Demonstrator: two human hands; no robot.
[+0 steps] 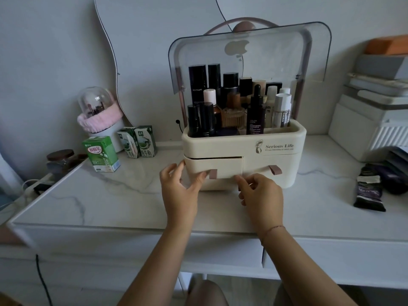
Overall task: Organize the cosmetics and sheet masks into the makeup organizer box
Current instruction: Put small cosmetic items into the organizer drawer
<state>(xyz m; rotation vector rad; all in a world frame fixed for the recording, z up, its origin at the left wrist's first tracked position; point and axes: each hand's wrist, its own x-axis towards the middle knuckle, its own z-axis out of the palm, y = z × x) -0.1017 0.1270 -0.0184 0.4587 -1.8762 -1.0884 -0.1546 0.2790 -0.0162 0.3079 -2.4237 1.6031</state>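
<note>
The cream makeup organizer box stands at the middle of the white marble table, its clear lid raised. Several bottles and tubes stand upright in its top tray. Its left drawer, with a pink pull tab, sticks out slightly. My left hand grips that drawer's left corner, thumb on the front beside the tab. My right hand has its thumb tip on the drawer's lower right front, its fingers curled and holding nothing. Dark purple packets lie at the right.
Three green drink cartons and a domed brush holder with a pink band stand at the left. A wavy mirror leans behind. White boxes and stacked trays fill the right. A dark jar and cables lie off the table's left edge.
</note>
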